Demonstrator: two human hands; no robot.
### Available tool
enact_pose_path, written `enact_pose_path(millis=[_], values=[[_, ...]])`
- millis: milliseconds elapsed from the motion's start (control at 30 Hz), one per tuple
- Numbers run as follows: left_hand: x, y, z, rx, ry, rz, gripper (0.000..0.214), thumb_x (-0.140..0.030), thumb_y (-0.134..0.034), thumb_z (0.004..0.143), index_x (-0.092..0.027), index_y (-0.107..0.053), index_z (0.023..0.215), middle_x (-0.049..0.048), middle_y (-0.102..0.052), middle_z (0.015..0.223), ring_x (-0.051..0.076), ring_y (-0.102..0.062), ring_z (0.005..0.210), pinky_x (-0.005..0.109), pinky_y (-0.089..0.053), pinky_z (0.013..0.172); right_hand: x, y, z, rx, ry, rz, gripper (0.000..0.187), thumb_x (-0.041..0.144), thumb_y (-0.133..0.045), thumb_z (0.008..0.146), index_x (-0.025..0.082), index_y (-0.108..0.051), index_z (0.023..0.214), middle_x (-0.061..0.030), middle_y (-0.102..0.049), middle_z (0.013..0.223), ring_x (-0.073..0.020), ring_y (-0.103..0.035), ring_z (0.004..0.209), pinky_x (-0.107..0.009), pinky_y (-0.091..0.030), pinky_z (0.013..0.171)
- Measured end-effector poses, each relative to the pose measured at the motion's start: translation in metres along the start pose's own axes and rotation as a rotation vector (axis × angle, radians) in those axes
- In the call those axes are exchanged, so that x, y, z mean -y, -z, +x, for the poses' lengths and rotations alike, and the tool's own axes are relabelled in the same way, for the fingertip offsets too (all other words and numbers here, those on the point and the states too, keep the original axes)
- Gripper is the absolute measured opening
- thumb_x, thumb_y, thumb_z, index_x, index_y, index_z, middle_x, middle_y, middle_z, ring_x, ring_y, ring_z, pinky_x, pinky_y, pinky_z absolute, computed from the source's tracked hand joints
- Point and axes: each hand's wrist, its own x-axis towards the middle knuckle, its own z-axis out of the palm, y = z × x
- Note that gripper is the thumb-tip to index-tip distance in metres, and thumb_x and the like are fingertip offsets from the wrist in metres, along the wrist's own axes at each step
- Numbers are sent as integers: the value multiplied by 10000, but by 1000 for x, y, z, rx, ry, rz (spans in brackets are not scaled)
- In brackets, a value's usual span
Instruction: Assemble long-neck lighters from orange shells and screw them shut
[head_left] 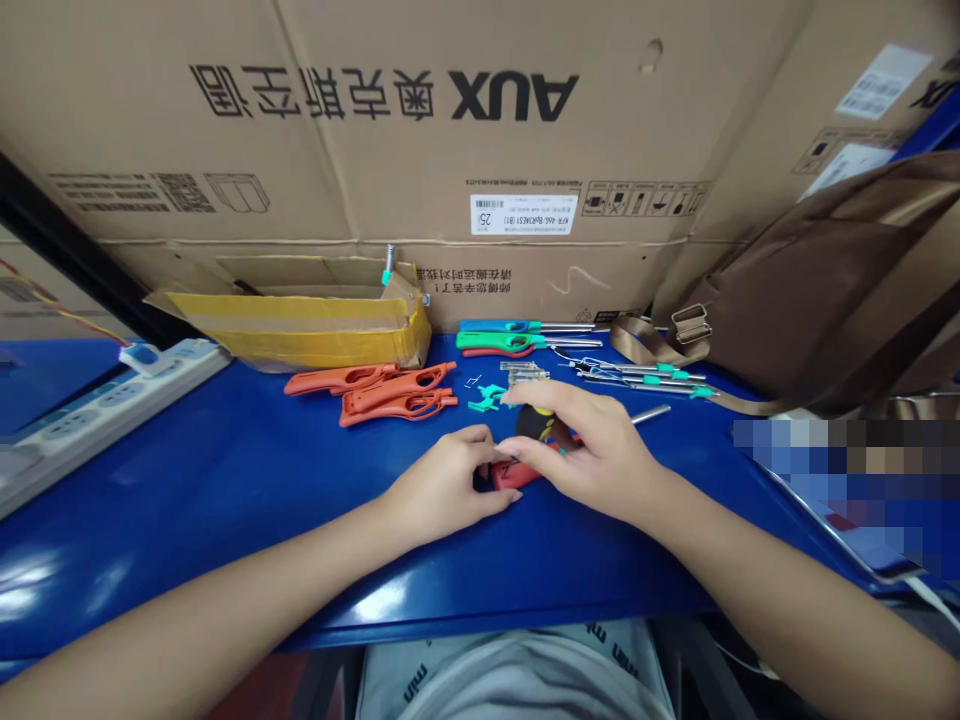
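Observation:
My right hand point(592, 440) is closed round a stubby black-and-yellow screwdriver point(534, 422), its handle upright over a red gas lighter point(521, 474). The screwdriver's tip is hidden. My left hand point(465, 480) pinches the handle end of that lighter against the table, and the lighter's metal tube point(651, 414) sticks out beyond my right hand. Just behind my hands lie green triggers point(487, 398), some clear parts point(523, 372) and tiny metal pieces point(472, 381). Several orange-red lighter shells point(397, 402) are piled to the left.
Blue and green lighters point(495, 341) lie at the back beside metal tubes with wires point(652, 380). A yellow-taped cardboard box point(300, 330) stands back left, near a white power strip point(112, 410). A brown bag point(832, 290) and a phone point(840, 520) are on the right. Large cardboard point(390, 180) walls the rear.

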Motion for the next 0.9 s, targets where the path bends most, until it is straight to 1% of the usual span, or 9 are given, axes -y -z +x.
enact_pose_path(millis=[100, 233, 333, 433, 533, 600, 733, 833, 900], values=[[-4, 10, -1, 45, -19, 82, 183, -223, -727, 813, -183, -710, 991, 32, -626, 930, 181, -626, 809, 294, -499, 730, 1, 6, 3, -58, -114, 50, 235, 307, -687, 936, 251, -614, 1152, -48, -731, 1105, -190, -723, 932, -291, -603, 785], [-7, 31, -8, 135, 18, 306, 251, -182, -692, 784, -189, -671, 1034, 44, -636, 1000, 205, -636, 822, 318, -496, 727, -5, 26, 14, -286, -385, 289, 222, 392, -714, 907, 247, -599, 1029, 12, -640, 829, -111, -621, 579, -236, -533, 515], [-6, 40, -13, 172, 24, 388, 244, -230, -708, 811, -199, -656, 1048, 54, -637, 1032, 240, -644, 920, 344, -509, 802, -22, 42, 16, -171, -539, 427, 323, 467, -779, 836, 227, -584, 932, 49, -580, 710, -85, -546, 451, -224, -470, 423], [-5, 42, -11, 228, -31, 375, 334, -263, -696, 879, -216, -625, 1202, 74, -628, 1151, 260, -627, 1062, 361, -503, 911, -48, 50, 8, -6, -676, 388, 398, 532, -813, 773, 199, -613, 861, 57, -550, 595, -86, -515, 403, -217, -419, 383], [-8, 46, -6, 308, -99, 332, 357, -294, -646, 944, -230, -597, 1292, 85, -613, 1212, 255, -619, 1102, 349, -494, 937, -72, 50, -3, -46, -781, 418, 496, 634, -794, 722, 184, -661, 881, 26, -597, 610, -125, -581, 450, -267, -524, 433], [-11, 54, -3, 353, -108, 275, 280, -338, -610, 976, -227, -634, 1233, 76, -622, 1178, 231, -636, 1047, 323, -498, 910, -84, 50, -9, -165, -838, 380, 523, 649, -810, 666, 184, -701, 878, -41, -700, 793, -177, -686, 600, -317, -611, 536], [-13, 83, -2, 429, -67, 203, 234, -383, -597, 988, -217, -676, 1132, 50, -656, 1093, 199, -651, 965, 289, -500, 874, -97, 55, -17, -88, -854, 247, 342, 491, -785, 735, 192, -743, 896, -55, -743, 788, -236, -747, 685, -367, -631, 660], [-9, 108, -2, 443, -67, 148, 263, -415, -574, 1000, -216, -680, 1134, 50, -681, 1106, 207, -647, 1016, 286, -502, 897, -104, 60, -23, 43, -846, 12, 216, 398, -684, 823, 200, -743, 891, -53, -754, 727, -247, -750, 642, -356, -596, 625], [-5, 120, -1, 390, -84, 99, 263, -405, -588, 993, -215, -674, 1152, 45, -684, 1152, 206, -632, 1091, 286, -483, 964, -108, 62, -26, 60, -836, -55, 200, 377, -658, 837, 200, -737, 887, -59, -764, 733, -248, -746, 624, -348, -584, 606]])
